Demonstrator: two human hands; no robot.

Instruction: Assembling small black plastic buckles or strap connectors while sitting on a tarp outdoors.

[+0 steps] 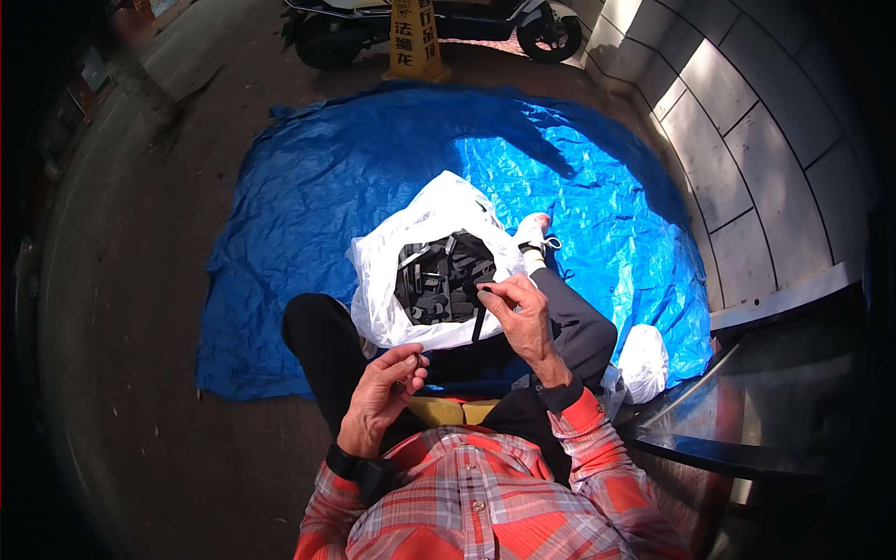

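Between my knees sits a crumpled white plastic bag (411, 271), its mouth open on a heap of black plastic clip parts (443, 278). My right hand (523, 313) is raised just over the bag's near edge, fingers pinched on one thin black plastic strip (479, 322) that hangs down from them. My left hand (385, 390) is curled near my lap, thumb and fingertips closed on something small that I cannot make out. Under me spreads a wrinkled blue tarpaulin sheet (308, 187), half in sunlight.
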